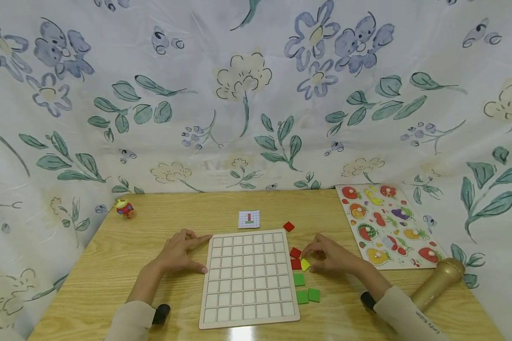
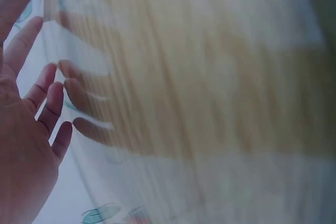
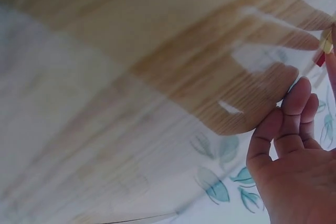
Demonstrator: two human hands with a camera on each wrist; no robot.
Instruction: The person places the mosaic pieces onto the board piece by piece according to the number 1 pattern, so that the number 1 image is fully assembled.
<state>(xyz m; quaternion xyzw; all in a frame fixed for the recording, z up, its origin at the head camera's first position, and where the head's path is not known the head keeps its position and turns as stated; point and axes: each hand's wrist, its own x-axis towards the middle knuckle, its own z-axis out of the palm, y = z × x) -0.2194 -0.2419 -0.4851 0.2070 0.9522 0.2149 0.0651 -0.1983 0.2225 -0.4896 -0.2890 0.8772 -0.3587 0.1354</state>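
Right of the frame's centre, the right hand pinches a yellow tile, the gridded board lying leftward.

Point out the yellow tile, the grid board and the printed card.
Yellow tile (image 1: 305, 265): head view, on its visible face.
Grid board (image 1: 249, 273): head view, a central cell.
Printed card (image 1: 249, 219): head view, its printed figure.

The wooden table bears a grid board, tiles, card, fruit puzzle, toy and microphone.
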